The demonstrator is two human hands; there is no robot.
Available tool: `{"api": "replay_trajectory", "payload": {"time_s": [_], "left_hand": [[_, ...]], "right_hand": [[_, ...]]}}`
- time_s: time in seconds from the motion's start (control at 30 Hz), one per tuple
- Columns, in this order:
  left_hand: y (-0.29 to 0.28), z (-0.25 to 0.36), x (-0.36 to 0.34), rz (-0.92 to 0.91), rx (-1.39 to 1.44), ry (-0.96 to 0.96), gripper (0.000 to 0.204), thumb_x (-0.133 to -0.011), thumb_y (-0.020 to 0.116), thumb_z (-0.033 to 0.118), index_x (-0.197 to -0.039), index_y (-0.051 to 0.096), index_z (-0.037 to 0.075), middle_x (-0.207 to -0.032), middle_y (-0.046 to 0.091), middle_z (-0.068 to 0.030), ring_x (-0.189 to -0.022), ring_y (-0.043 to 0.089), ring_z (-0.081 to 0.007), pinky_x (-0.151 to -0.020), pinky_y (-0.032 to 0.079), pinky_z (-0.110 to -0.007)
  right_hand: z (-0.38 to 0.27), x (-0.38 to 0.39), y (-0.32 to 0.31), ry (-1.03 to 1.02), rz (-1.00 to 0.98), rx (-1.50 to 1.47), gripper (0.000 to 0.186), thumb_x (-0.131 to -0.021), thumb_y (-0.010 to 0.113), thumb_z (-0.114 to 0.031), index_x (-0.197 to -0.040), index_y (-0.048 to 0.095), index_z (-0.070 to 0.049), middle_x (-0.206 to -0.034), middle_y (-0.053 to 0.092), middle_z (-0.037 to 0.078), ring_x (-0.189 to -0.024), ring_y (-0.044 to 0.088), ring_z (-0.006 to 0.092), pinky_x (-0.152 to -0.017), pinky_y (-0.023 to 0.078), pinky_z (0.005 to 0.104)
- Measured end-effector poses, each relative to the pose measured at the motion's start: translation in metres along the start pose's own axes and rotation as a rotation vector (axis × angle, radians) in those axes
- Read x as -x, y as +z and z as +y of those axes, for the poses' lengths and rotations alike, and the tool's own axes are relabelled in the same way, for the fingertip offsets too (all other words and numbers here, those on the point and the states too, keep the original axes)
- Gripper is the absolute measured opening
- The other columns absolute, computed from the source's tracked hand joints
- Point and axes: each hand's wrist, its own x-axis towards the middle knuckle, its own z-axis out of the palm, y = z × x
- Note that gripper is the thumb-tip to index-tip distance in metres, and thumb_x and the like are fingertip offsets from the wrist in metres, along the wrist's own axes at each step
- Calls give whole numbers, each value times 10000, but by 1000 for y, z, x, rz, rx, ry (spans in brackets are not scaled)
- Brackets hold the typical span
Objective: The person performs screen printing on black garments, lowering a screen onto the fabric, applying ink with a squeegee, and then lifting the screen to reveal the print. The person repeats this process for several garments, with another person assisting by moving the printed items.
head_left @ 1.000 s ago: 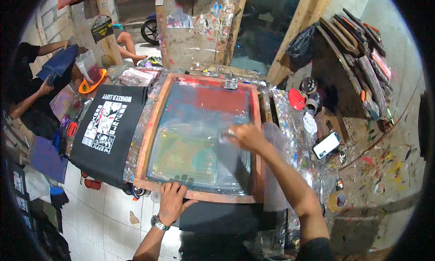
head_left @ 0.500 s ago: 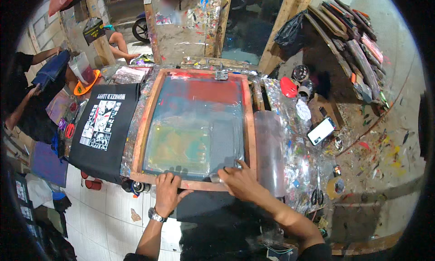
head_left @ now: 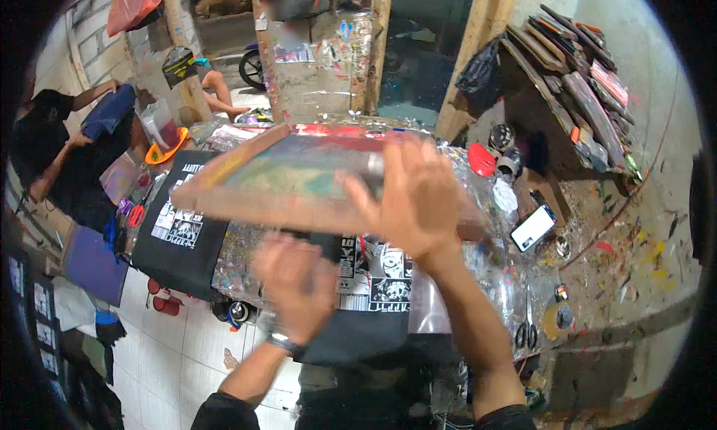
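Note:
A wooden-framed printing screen point(head_left: 291, 215) is tilted up over the table, its near edge raised and smeared by motion. My right hand point(head_left: 422, 198) overlaps its near right part, fingers stretched and thumb apart; whether it touches the frame I cannot tell. A blurred silvery thing point(head_left: 371, 162) shows beside those fingers. Below the near edge, my left hand point(head_left: 295, 280) is too blurred for its fingers to be made out. Under the screen lies black fabric point(head_left: 336, 344) with a white-and-black print point(head_left: 387, 292), partly hidden by my hands. A clear plastic sheet point(head_left: 431, 310) is at its right.
Another printed black cloth point(head_left: 175, 262) lies left. Scissors point(head_left: 527, 329), a tape roll point(head_left: 558, 320), a phone point(head_left: 533, 227) and a white crumpled cloth point(head_left: 505, 196) are on the right. A person point(head_left: 71, 146) at far left holds dark blue fabric point(head_left: 109, 112).
The screen's near edge has risen from the table, uncovering the printed black fabric. My right hand has moved up and away from me; my left hand has come off the frame's edge.

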Motion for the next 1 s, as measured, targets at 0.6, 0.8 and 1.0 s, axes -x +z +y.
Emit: {"api": "replay_trajectory", "payload": {"time_s": [0.6, 0.8, 1.0], "left_hand": [[265, -222, -84, -898, -152, 32, 281, -901, 666, 333, -1111, 773, 180, -1622, 406, -129, -1495, 294, -504, -1146, 299, -707], [288, -245, -71, -795, -226, -120, 313, -830, 699, 326, -1088, 742, 155, -1556, 483, -99, -1507, 294, -462, -1114, 316, -719], [248, -171, -103, -501, 602, -427, 243, -813, 739, -6, -975, 566, 47, -974, 630, -110, -912, 606, -227, -853, 489, -358]], "right_hand": [[70, -181, -4, 166, -193, -25, 614, -874, 640, -598, -921, 790, -4, -956, 734, 296, -962, 726, 458, -887, 579, 523], [74, -183, -9, 110, -110, -100, 614, -875, 650, -589, -910, 789, 9, -919, 732, 297, -943, 733, 443, -865, 587, 512], [80, -177, -5, 180, -278, -77, 789, -889, 601, -704, -927, 766, 67, -933, 712, 348, -961, 704, 514, -873, 569, 542]]}}
